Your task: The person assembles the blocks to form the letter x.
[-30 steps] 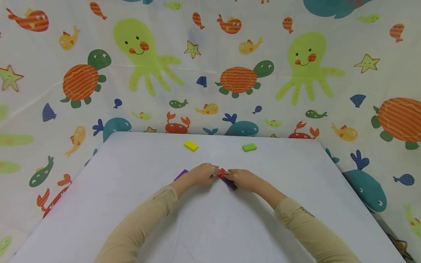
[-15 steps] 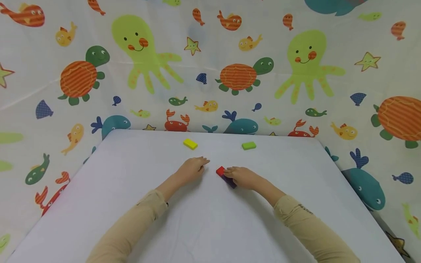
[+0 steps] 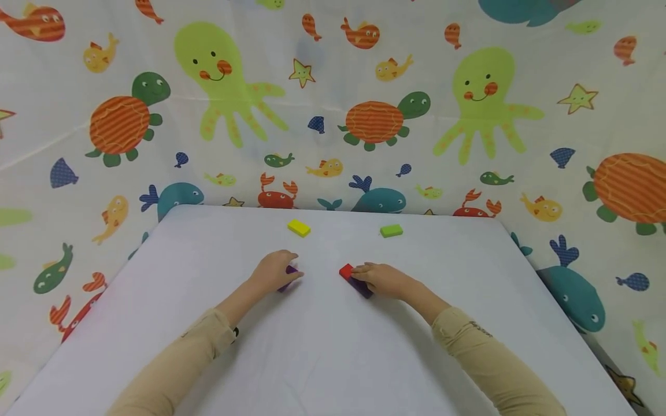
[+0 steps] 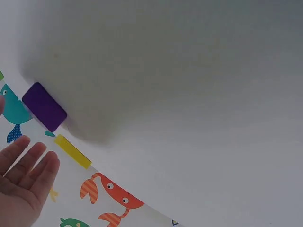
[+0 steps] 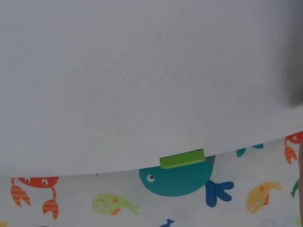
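My left hand reaches over a purple block on the white table. In the left wrist view its straight fingers lie on one side of the purple block, with a gap visible between. A sliver of the thumb shows at that view's left edge. My right hand holds a dark blue block, its fingertips at the border with a red block that meets the dark one's far end. The hand covers part of both, so whether the red one overlaps the dark one is unclear.
Toward the table's back edge lie a yellow block and a green block, set apart. Behind the white table hangs a curtain printed with sea animals.
My left hand has left the red block and moved left to the purple block, its fingers spreading around it. My right hand stays at the dark blue and red blocks.
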